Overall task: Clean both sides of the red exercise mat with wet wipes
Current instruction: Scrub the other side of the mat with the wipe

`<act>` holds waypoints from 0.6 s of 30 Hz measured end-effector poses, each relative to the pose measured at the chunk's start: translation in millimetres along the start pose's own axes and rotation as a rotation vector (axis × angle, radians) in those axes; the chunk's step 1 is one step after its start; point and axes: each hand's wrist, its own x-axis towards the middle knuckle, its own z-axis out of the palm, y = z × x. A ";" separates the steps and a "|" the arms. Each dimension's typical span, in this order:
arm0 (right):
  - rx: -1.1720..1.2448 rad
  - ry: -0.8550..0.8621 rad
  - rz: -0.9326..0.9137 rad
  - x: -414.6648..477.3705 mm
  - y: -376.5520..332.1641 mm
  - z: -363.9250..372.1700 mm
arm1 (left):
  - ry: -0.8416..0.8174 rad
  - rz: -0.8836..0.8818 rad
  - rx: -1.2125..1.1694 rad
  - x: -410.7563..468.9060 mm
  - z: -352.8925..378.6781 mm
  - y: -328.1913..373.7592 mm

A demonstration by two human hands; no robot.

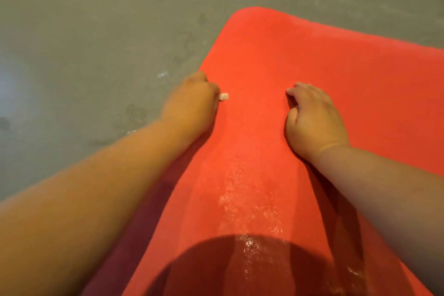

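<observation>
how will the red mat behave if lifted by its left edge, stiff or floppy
Probably floppy: the red mat bows upward near the camera, with shadow under its left edge. Possibly slippery along the wet streak glistening down its middle.

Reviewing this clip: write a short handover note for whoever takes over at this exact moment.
Left hand: at the left edge of the red mat, fingers curled round a white wet wipe, only a corner showing.
Right hand: fingers bent, resting on the mat; grip unclear.
The mat lies on the concrete floor.
Done: a wet streak runs down the near middle.
Left: the rest of this face; the underside's state cannot be seen.
</observation>
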 end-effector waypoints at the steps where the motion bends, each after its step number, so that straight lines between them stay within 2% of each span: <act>1: 0.002 0.001 0.006 0.1 0.7 -0.1 | 0.038 -0.098 0.010 3.6 -0.7 -16.4; 3: -0.004 -0.002 0.014 -0.3 0.8 -0.5 | 0.077 -0.232 -0.030 -2.4 -1.5 -22.2; 5: -0.021 -0.003 0.015 0.4 0.5 -0.8 | 0.059 -0.232 -0.106 -21.8 0.9 2.9; 9: -0.034 -0.053 0.013 -2.6 -1.4 -2.3 | -0.007 0.026 -0.250 -76.7 -7.0 49.2; 11: -0.056 -0.093 0.026 -8.5 -1.1 -6.8 | -0.021 0.083 -0.137 -77.0 -12.3 26.4; 15: -0.027 -0.045 0.073 -42.4 -20.1 -9.6 | 0.059 -0.285 -0.047 -67.0 -17.5 -36.7; 18: -0.004 -0.044 0.067 -67.2 -42.9 -0.5 | 0.091 -0.351 -0.072 -73.4 -16.5 -25.2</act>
